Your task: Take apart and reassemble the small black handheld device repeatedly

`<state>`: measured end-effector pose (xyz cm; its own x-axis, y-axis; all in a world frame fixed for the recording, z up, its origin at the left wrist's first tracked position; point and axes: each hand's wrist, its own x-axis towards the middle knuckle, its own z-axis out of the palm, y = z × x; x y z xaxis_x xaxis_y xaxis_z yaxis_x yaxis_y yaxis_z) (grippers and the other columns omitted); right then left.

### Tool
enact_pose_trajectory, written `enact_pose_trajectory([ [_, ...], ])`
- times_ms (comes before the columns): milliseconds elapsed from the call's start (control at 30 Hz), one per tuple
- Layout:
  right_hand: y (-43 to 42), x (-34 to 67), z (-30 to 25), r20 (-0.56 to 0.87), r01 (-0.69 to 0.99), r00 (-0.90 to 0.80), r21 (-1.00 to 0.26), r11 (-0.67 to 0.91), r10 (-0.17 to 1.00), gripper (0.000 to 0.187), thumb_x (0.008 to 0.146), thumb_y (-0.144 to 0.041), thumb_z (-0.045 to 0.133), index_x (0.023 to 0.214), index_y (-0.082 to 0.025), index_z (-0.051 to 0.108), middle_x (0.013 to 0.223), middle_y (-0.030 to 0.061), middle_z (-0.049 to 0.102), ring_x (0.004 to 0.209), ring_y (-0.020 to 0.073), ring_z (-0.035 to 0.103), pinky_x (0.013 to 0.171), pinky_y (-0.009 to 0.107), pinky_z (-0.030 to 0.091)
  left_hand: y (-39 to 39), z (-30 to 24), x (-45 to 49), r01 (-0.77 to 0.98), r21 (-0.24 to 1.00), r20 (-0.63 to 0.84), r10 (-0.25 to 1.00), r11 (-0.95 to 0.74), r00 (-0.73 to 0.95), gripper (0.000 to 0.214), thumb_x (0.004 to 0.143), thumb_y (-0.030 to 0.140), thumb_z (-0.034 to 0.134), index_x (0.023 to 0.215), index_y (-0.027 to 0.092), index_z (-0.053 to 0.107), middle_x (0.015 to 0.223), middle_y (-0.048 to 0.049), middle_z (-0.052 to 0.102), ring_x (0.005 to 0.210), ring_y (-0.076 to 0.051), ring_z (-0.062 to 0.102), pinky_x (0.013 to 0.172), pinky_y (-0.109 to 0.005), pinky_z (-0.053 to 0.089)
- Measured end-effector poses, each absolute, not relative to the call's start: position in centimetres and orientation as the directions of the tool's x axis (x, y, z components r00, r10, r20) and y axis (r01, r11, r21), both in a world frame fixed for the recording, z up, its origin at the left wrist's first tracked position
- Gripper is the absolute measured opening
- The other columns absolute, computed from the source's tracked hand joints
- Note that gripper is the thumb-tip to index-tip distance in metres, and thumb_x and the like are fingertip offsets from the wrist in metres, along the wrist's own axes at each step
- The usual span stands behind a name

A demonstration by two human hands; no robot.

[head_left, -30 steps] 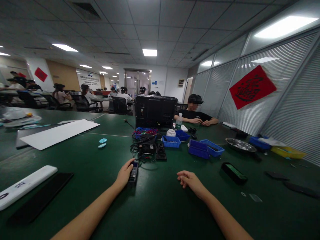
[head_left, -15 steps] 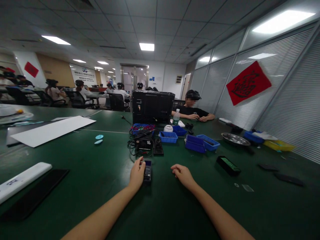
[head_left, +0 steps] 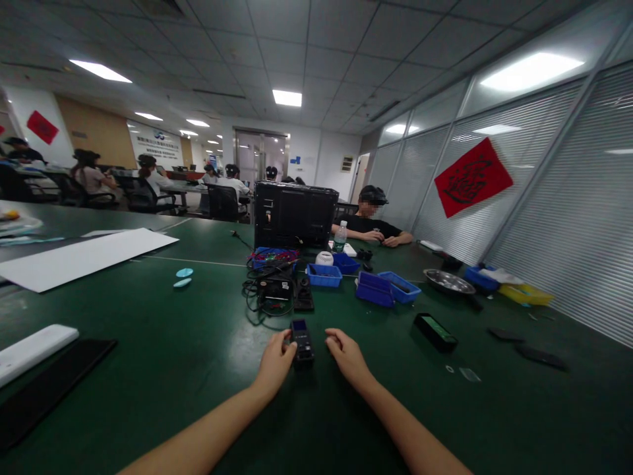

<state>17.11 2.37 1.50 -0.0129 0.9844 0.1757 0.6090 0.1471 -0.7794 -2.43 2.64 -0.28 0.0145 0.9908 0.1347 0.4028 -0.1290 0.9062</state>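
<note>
A small black device [head_left: 303, 346] with a little dark screen at its far end and small controls below lies on the green table in front of me. My left hand [head_left: 277, 356] is closed on its left side, the thumb along the near left edge and the fingers at the far left side. To the right of the device, apart from it, my right hand [head_left: 349, 356] rests low over the table with loosely bent fingers, and nothing shows in it.
Beyond my hands lie tangled black cables [head_left: 257, 290], a blue bin [head_left: 324, 275], a baseball [head_left: 324, 258] and a large black case [head_left: 295, 214]. A black box with a green top [head_left: 435, 332] and a steel bowl [head_left: 449, 282] are on the right. Across the table sits a person [head_left: 370, 224].
My left hand has shifted right relative to the table with the device, which now shows its face more clearly. My right hand is closer to it. The whole view has swung slightly.
</note>
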Motion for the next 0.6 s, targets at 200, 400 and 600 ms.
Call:
enact_pose_trajectory([
  [200, 0.6, 14.6, 2.2, 0.233, 0.765, 0.028, -0.631, 0.129, 0.972, 0.071, 0.074, -0.039, 0.049, 0.135, -0.012, 0.024, 0.126, 0.0125, 0.046, 0.110, 0.0216, 0.047, 0.089, 0.030, 0.037, 3.4, 0.0, 0.7, 0.368, 0.894, 0.193, 0.960, -0.257, 0.202, 0.038, 0.075, 0.022, 0.042, 0.109, 0.016, 0.059, 0.117, -0.0066, 0.057, 0.109, -0.017, 0.049, 0.099, -0.030, 0.032],
  [400, 1.2, 16.0, 2.3, 0.235, 0.926, 0.065, -0.376, 0.029, 0.970, 0.069, 0.072, -0.026, 0.047, 0.134, -0.008, 0.024, 0.120, 0.0144, 0.050, 0.106, 0.0239, 0.047, 0.089, 0.030, 0.035, 3.6, -0.4, 1.6, 0.244, 0.935, 0.162, 0.922, -0.257, 0.352, 0.040, 0.071, 0.015, 0.042, 0.105, 0.020, 0.062, 0.114, -0.0028, 0.060, 0.101, -0.016, 0.055, 0.094, -0.030, 0.038],
  [600, 2.1, 18.5, 2.6, 0.207, 0.959, 0.149, -0.268, -0.090, 0.967, 0.066, 0.075, -0.029, 0.045, 0.133, -0.005, 0.025, 0.112, 0.0172, 0.053, 0.103, 0.0251, 0.048, 0.085, 0.031, 0.036, 3.7, -0.4, 0.4, 0.165, 0.983, 0.019, 0.929, -0.086, 0.369, 0.044, 0.072, 0.019, 0.039, 0.112, 0.012, 0.056, 0.095, -0.0078, 0.066, 0.080, -0.016, 0.060, 0.080, -0.031, 0.045],
])
